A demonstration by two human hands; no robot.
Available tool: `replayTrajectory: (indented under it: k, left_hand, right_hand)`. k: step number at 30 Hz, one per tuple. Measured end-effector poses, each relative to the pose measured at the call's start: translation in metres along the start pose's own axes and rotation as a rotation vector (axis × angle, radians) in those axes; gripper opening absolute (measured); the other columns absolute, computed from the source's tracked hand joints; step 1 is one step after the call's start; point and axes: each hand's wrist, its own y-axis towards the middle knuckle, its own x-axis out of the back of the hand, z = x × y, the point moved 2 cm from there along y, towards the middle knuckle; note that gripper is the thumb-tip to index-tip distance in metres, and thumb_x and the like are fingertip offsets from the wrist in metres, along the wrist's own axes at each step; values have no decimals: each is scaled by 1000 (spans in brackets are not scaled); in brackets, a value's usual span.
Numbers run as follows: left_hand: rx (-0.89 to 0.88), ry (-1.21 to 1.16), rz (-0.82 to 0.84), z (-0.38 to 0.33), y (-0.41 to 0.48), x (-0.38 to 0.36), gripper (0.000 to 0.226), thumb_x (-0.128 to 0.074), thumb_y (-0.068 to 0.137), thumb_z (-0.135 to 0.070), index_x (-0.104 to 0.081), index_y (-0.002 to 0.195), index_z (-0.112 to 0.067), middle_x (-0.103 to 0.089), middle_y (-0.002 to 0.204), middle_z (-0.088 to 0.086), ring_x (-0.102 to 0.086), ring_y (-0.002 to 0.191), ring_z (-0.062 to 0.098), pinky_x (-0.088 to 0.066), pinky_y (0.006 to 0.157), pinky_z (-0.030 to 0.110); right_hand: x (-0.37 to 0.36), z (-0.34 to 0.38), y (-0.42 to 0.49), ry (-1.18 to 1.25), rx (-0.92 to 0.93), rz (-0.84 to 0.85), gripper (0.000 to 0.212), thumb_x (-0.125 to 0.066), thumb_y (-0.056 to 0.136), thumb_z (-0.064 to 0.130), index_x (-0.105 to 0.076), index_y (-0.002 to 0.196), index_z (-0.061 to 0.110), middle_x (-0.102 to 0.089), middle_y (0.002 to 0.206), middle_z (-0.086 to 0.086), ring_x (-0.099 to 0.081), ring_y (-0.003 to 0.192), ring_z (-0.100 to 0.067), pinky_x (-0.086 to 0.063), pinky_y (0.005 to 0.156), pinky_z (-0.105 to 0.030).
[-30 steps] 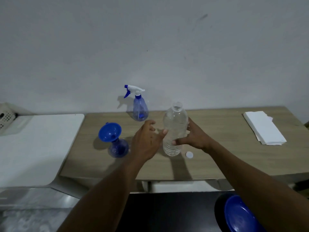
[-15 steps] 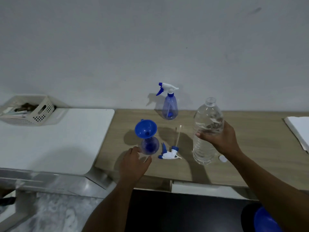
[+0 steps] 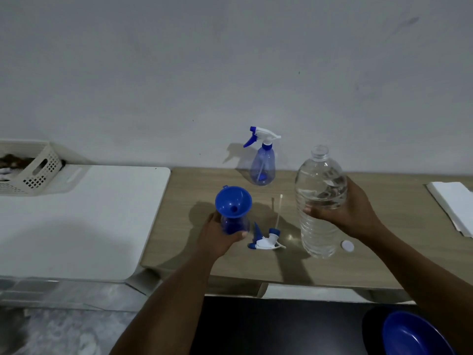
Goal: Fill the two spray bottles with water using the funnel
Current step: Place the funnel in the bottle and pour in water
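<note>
— What do we hold?
— Our left hand (image 3: 217,237) wraps the near spray bottle (image 3: 234,224), which has no top and has the blue funnel (image 3: 233,202) seated in its neck. Our right hand (image 3: 350,211) grips the water bottle (image 3: 320,198) round its shoulder. It is uncapped and upright, with clear water inside. We cannot tell whether its base touches the table (image 3: 358,265).
— And the other one?
— The far spray bottle (image 3: 263,166) stands by the wall with its trigger on. We cannot tell whether it holds water.
— Room to move?
— The near spray bottle sits close to the table's left edge, beside a white top (image 3: 89,213). Between our hands lies the loose trigger head (image 3: 266,240). The white cap (image 3: 347,245) lies just right of the water bottle. Bare wood runs on toward a paper stack (image 3: 453,201) at the right edge.
— Count?
— Two spray bottles, one funnel, one water bottle, one cap, one loose trigger head.
</note>
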Motion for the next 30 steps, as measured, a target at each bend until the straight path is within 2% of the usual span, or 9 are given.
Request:
replayTrajectory:
  k: [2,5,11,14,16,20,23,26,30]
  left_hand:
    - [-2,-30,7,3,4,-1,55,-91,59,-39,-61,106,-41,-70,109,-11,-67,101,9,-54,94,45]
    - [4,-70,16,2,4,1,52,-93,61,-32,-59,99,-44,-71,104,-12,-68,97,8,-55,92,39]
    - [43,-108,61,9,9,-1,60,-94,54,-36,-64,105,-36,-72,101,-14,-68,96,7,-55,92,39]
    - [46,-87,81,9,8,0,54,-94,60,-32,-58,99,-43,-68,97,-19,-64,92,1,-51,80,24]
    - [44,-89,91,8,7,2,55,-93,62,-31,-55,99,-45,-64,94,-23,-60,89,-3,-44,75,19]
    - [36,-83,106,7,7,3,59,-93,61,-32,-56,105,-44,-63,95,-23,-59,91,-2,-44,78,23]
    - [33,-83,105,8,8,3,60,-93,60,-32,-57,107,-44,-65,97,-22,-62,93,2,-48,85,28]
    - [35,-85,115,8,10,2,63,-93,59,-34,-58,110,-44,-68,103,-19,-64,99,7,-51,94,36]
    - [33,-83,111,10,10,2,68,-93,54,-42,-60,114,-45,-70,106,-17,-65,101,9,-53,96,41]
  right_hand:
    - [-1,5,5,-75,17,43,87,-87,52,56,-55,128,26,-69,111,16,-66,98,5,-50,77,-7]
    - [-3,12,12,-200,27,117,90,-92,49,57,-54,126,29,-69,107,18,-67,93,5,-50,75,-9]
    - [-13,22,25,-374,73,261,82,-93,53,52,-48,120,42,-67,99,23,-68,89,-1,-55,74,-25]
    - [-17,22,30,-475,84,314,91,-90,53,59,-47,130,34,-69,101,18,-69,88,-8,-57,77,-34]
    - [-20,19,34,-547,78,344,101,-85,51,69,-45,135,29,-71,104,10,-69,90,-17,-57,78,-40]
    - [-25,16,41,-666,32,396,109,-86,54,63,-38,144,23,-67,110,0,-62,97,-26,-49,80,-36]
    - [-30,19,45,-761,39,432,108,-87,57,59,-36,145,23,-68,116,-9,-61,101,-30,-49,83,-38]
    - [-35,23,48,-832,43,474,102,-87,60,56,-37,142,24,-69,113,-9,-61,101,-31,-50,83,-39]
    - [-39,27,50,-889,47,519,98,-86,61,56,-37,140,26,-70,110,-7,-62,97,-29,-50,79,-37]
